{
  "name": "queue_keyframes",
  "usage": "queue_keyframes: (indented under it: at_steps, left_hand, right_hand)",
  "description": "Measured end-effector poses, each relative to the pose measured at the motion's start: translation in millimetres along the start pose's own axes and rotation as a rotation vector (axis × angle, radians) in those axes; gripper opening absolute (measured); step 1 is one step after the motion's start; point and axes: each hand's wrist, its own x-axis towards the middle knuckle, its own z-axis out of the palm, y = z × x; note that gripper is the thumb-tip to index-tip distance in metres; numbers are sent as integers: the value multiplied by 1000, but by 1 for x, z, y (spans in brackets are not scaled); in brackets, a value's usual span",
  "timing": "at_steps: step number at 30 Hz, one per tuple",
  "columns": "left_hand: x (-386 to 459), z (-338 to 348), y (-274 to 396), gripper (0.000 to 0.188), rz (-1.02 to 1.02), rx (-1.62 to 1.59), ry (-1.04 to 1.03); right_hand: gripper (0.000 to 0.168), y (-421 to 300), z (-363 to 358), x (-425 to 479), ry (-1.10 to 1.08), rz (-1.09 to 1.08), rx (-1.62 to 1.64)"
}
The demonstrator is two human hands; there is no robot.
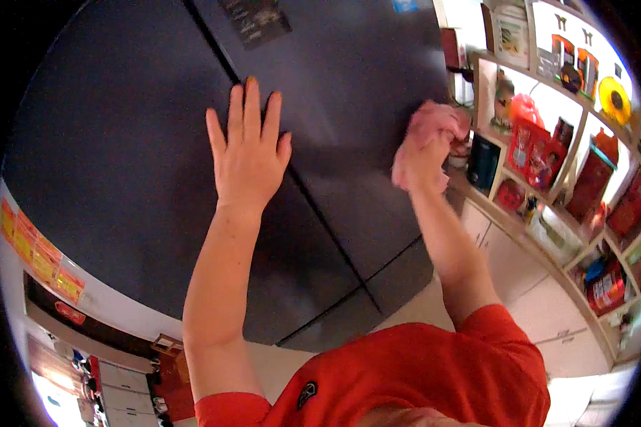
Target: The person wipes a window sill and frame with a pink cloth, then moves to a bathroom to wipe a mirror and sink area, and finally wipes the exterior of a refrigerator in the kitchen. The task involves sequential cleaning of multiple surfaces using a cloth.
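Observation:
My left hand lies with fingers spread against a dark grey double-door refrigerator, across the black gap between its doors. Nothing is in that hand. A crumpled pink cloth is in my right hand, pressed against the right door close to its outer edge. The cloth hides part of my right fingers. Slightly blurred pale streaks show on the right door between my hands. Below the tall doors, a cross seam separates lower panels.
Right of the refrigerator stands a shelf unit holding a red gift bag, a sunflower decoration and boxes. White cabinet doors sit beneath it. At lower left are orange-yellow stickers and a shoe rack.

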Motion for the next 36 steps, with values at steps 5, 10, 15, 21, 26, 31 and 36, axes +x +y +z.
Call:
queue_keyframes:
  at_steps: [5, 10, 15, 21, 26, 31, 36]
  left_hand:
    - [7, -7, 8, 61, -64, 120, -124]
    - [2, -3, 9, 65, -66, 149, -117]
    - [4, -5, 12, 65, -69, 126, -101]
    - [-2, -7, 11, 64, -76, 90, -104]
    - [3, -6, 15, 64, -96, 44, -64]
    - [4, -2, 11, 65, -75, 62, -49]
    - [-1, -6, 8, 63, -100, 82, -87]
  right_hand:
    - [53, -75, 4, -6, -166, -817, 101]
    - [42, -165, 56, 150, 106, -979, 160]
    - [37, -261, 59, 284, 255, -940, 70]
    - [49, -185, 59, 197, 177, -1074, 88]
    - [57, -26, 12, 37, -319, -1134, 61]
    - [45, -41, 22, 60, -284, -1223, 261]
    - [36, -171, 61, 205, 113, -1018, 106]
